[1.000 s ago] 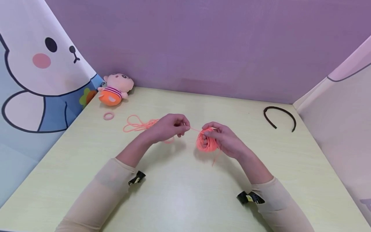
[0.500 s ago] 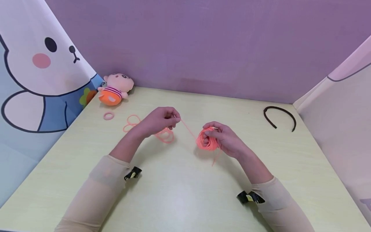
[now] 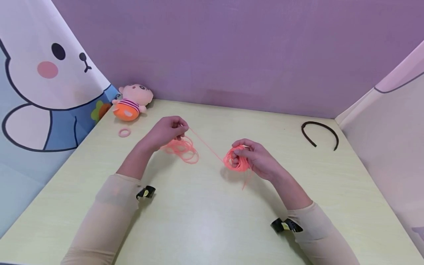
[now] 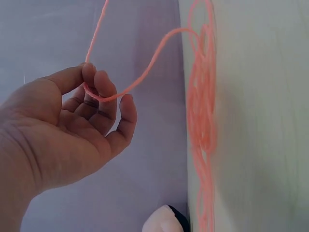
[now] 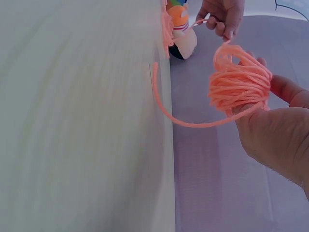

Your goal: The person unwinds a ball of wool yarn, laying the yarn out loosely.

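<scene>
My right hand (image 3: 257, 159) grips a wound bundle of coral yarn (image 5: 241, 82), its strands looped around the fingers. A short loose tail hangs from the bundle toward the table. My left hand (image 3: 165, 131) pinches the yarn strand (image 3: 206, 143) between thumb and fingertips, and that strand runs straight across to the bundle. In the left wrist view the yarn passes over the curled fingers and drops in a slack curve to a loose pile of yarn (image 4: 202, 106). This pile lies on the table beneath and beside the left hand, partly hidden by it in the head view.
A plush doll (image 3: 132, 101) in a striped top sits at the table's back left corner, with a pink ring (image 3: 124, 132) in front of it. A dark headband (image 3: 319, 125) lies at the back right. A purple backdrop (image 3: 232, 55) rises behind the pale table (image 3: 198, 221).
My left hand has moved left and away from the bundle, and the strand between the hands has grown longer. The right hand has stayed in nearly the same place, gripping the bundle.
</scene>
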